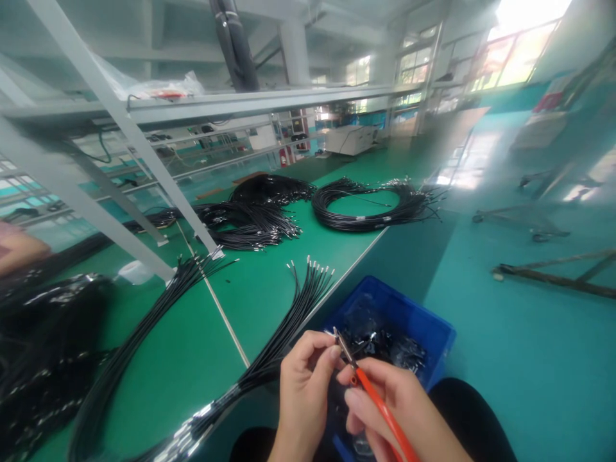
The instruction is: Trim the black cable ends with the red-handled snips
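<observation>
My left hand [305, 385] pinches the end of a thin black cable between thumb and fingertips, above the blue bin. Only a small pale tip of that cable shows. In my right hand [385, 398] is an orange-handled tool [380, 404] with slim metal jaws, too small to tell whether it is scissors or pliers. Its jaw tips meet the cable end at my left fingertips. Beside my left hand, a bundle of black cables [298, 308] with pale tips lies along the green table's edge. The bundle [139, 327] curves back across the tabletop to the left.
The blue bin [440, 350], holding dark plastic-wrapped items, sits below my hands. Coiled cables [356, 221] and more cable bundles [250, 224] lie farther along the green table [240, 289]. A metal shelf frame [139, 160] rises at left. Another person's arm [22, 247] shows at far left.
</observation>
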`<state>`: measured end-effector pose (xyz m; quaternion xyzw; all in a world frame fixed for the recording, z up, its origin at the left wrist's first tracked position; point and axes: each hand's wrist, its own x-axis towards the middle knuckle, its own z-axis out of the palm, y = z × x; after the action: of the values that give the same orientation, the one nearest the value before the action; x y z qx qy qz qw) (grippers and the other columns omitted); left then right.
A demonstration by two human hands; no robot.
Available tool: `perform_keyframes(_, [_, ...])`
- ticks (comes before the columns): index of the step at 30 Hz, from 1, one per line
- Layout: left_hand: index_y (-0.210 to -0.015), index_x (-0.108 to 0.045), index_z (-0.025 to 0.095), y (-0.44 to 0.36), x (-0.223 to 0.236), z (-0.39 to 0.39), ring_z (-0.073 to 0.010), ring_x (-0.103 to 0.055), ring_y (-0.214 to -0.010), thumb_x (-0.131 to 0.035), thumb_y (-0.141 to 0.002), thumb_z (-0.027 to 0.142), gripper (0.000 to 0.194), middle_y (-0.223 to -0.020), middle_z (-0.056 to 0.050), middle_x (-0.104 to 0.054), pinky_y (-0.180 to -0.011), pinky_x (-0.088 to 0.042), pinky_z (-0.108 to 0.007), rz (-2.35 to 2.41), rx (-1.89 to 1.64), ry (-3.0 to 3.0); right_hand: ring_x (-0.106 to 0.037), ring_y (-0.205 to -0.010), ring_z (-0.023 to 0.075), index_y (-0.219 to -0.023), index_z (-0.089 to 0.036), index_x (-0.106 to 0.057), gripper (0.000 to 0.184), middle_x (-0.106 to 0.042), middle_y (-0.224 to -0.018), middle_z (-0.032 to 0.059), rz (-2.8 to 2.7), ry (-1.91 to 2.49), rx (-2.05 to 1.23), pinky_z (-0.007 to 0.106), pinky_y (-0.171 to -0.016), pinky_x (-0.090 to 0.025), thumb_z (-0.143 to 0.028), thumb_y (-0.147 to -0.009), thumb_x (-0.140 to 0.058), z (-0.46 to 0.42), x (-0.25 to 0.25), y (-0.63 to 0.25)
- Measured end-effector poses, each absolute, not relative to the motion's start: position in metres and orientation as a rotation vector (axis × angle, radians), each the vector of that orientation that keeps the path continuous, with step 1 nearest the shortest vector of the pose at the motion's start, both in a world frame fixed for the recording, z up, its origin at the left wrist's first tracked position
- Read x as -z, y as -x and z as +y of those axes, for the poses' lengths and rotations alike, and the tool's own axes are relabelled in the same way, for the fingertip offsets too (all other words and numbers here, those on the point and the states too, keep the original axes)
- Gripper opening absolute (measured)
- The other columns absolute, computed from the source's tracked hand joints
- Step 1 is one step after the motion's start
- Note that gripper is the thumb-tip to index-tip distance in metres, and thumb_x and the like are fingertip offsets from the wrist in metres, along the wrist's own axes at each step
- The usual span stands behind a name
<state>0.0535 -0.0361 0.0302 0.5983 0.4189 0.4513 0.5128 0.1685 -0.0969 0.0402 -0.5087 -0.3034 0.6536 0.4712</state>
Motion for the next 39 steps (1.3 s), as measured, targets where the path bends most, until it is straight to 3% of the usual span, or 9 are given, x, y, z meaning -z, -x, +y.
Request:
perform_keyframes(9, [-0.070,-0.066,0.017,-0.059,-0.031,-0.035,-0.0170,-0.059,-0.064,-0.063,-0.075,0.021,0.007,-0.066,-0.002,-0.063,-0.061,-0.045,-0.024,1.096,-1.097,-1.533,-0.041,-0.026,0.0049,-0.084,-0.015,-0.063,0.025,-0.061,-0.051,-0.0027,-0.694,1.358,-1.454,0.017,-0.026,-0.024,-0.029,-0.065,-0.071,-0.096,-0.033,-0.164])
perform_keyframes(17, [-0.069,-0.066,0.018,-0.061,-0.031,-0.035,-0.0165,-0.058,-0.061,-0.063,-0.074,0.020,0.006,-0.065,-0.001,-0.063,-0.059,-0.045,-0.024,1.090,-1.081,-1.519,-0.041,-0.026,0.0053,-0.083,-0.017,-0.061,0.028,-0.058,-0.048,-0.0045,-0.701,1.344,-1.481,0.017,-0.027,-0.023,-0.035,-0.065,-0.072,-0.096,-0.031,-0.168])
perform_keyframes(24, [-0.072,-0.066,0.017,-0.063,-0.029,-0.033,-0.0138,-0.056,-0.058,-0.061,-0.076,0.019,0.006,-0.062,0.001,-0.061,-0.058,-0.045,-0.022,1.065,-1.091,-1.516,-0.032,-0.025,0.0020,-0.085,-0.016,-0.057,0.038,-0.057,-0.045,-0.0044,-0.735,1.312,-1.578,0.015,-0.031,-0.026,-0.049,-0.068,-0.067,-0.100,-0.034,-0.177])
perform_keyframes(31, [-0.073,-0.064,0.017,-0.063,-0.026,-0.034,-0.0149,-0.057,-0.060,-0.060,-0.077,0.019,0.006,-0.065,0.000,-0.062,-0.057,-0.046,-0.024,1.094,-1.108,-1.526,-0.034,-0.030,0.0017,-0.080,-0.015,-0.057,0.034,-0.055,-0.046,-0.0038,-0.784,1.263,-1.618,0.013,-0.030,-0.020,-0.043,-0.066,-0.070,-0.103,-0.033,-0.180])
perform_keyframes(39, [-0.074,-0.063,0.018,-0.064,-0.025,-0.035,-0.0162,-0.061,-0.063,-0.058,-0.077,0.016,0.006,-0.068,-0.001,-0.064,-0.061,-0.048,-0.025,1.097,-1.126,-1.649,-0.034,-0.027,0.0008,-0.089,-0.014,-0.056,0.034,-0.057,-0.049,-0.0041,-0.809,1.322,-1.622,0.013,-0.031,-0.027,-0.042,-0.071,-0.065,-0.097,-0.033,-0.181])
